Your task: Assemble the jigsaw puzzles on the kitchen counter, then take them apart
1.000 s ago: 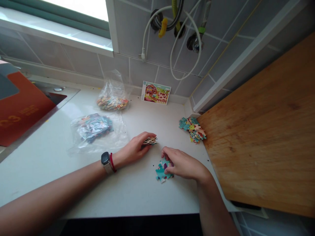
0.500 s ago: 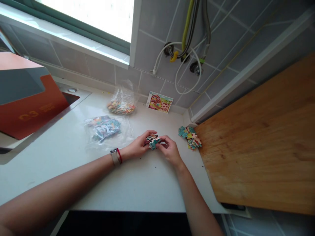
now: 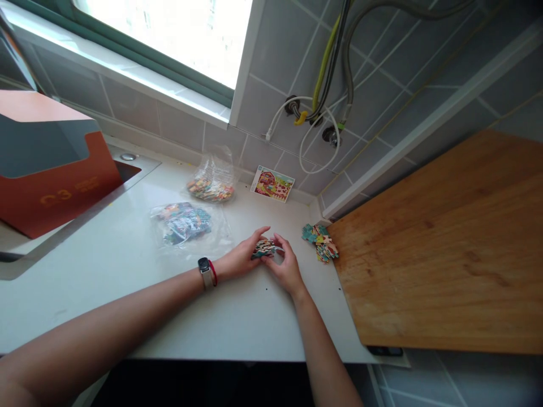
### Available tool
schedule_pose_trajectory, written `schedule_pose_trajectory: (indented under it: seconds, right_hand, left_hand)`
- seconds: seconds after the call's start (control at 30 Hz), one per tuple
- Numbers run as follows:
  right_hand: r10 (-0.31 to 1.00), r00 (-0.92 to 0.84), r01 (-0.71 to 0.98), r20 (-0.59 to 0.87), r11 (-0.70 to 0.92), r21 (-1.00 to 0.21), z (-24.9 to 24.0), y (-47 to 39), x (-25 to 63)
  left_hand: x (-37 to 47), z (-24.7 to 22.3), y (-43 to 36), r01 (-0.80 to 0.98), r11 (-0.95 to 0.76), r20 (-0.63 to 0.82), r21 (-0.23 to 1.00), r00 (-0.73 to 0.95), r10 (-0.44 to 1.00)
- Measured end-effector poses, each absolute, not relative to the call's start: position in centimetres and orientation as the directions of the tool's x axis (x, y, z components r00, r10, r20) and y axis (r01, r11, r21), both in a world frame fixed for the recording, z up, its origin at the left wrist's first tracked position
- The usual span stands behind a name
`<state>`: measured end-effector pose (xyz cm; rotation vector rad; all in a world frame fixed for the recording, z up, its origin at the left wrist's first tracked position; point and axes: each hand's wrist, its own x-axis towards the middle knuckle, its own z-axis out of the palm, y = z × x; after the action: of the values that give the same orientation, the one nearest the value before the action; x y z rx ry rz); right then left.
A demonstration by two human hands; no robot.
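Note:
A small stack of jigsaw puzzle pieces [image 3: 263, 249] is held between my two hands over the white counter. My left hand [image 3: 244, 257] grips the stack from the left, with a watch and a red band on that wrist. On the other side my right hand [image 3: 287, 268] closes its thumb and fingers on the pieces. Right of it, a loose pile of puzzle pieces [image 3: 322, 244] lies by the wooden board. A picture card [image 3: 272, 183] of a farm scene leans on the tiled wall behind.
Clear bags of puzzle pieces, one mostly blue [image 3: 182, 223] and one orange [image 3: 211, 189], lie to the left. An orange and grey box [image 3: 63, 181] stands at far left. A large wooden board [image 3: 441, 254] takes up the right side. Hoses [image 3: 326, 62] hang on the wall.
The camera view has shifted slightly. The stack in my hands has tilted, showing more piece edges and less of the teal face. Both hands still hold it.

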<state>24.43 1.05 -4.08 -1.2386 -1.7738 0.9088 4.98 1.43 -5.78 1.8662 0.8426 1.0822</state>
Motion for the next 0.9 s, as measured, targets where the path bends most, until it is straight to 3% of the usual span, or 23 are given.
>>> schedule_pose_trajectory:
  seconds: [0.27,0.47,0.7,0.8,0.9]
  right_hand:
    - [0.925,-0.340,0.346,0.169,0.290,-0.892,-4.1,0.9,24.2]
    - [0.880,-0.417,0.489,0.226,0.427,-0.761,-4.1,1.0,24.0]
    - [0.902,-0.338,0.452,0.271,0.408,-0.793,-4.2,1.1,24.6]
    - [0.926,-0.260,0.457,0.272,0.366,-0.811,-4.1,1.1,24.9]
    - [0.922,-0.293,0.506,0.253,0.374,-0.777,-4.2,1.4,25.1]
  left_hand:
    - [5.3,-6.5,1.3,0.266,-0.526,0.425,0.808,0.356,0.832]
    - [5.3,-6.0,0.9,0.264,-0.603,0.434,0.753,0.490,0.756]
    - [4.9,-5.2,0.8,0.175,-0.510,0.397,0.842,0.437,0.807]
    - [4.9,-5.3,0.9,0.128,-0.410,0.345,0.903,0.353,0.870]
    - [4.9,-5.5,1.1,0.104,-0.357,0.318,0.928,0.274,0.908]
